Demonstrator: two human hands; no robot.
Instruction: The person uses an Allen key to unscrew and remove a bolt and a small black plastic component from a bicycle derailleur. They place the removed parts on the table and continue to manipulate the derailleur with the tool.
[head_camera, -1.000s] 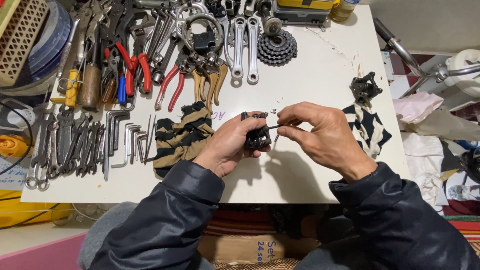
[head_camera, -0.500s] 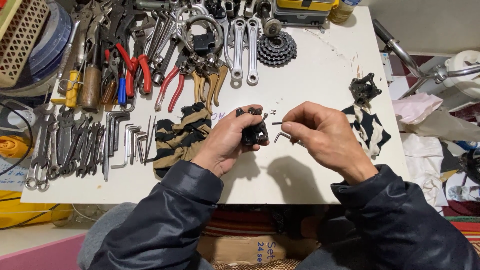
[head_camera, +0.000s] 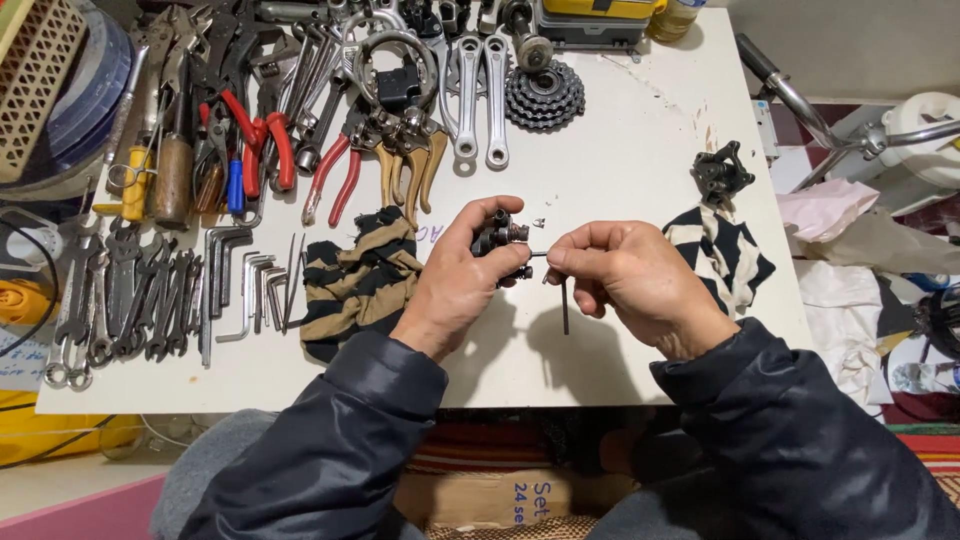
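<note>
My left hand grips a small dark metal bicycle part above the white table. My right hand pinches an L-shaped hex key; its short end points into the part and its long arm hangs down under my fingers. A tiny metal clip lies on the table just above the two hands. A striped brown and black rag lies beside my left wrist.
Rows of wrenches and hex keys lie at the left. Pliers with red handles, crank arms and a cog cluster fill the far side. Another dark part sits above a black and white rag at the right.
Both hands have shifted slightly up the table. The right hand has turned the hex key so that its long arm now hangs downward.
</note>
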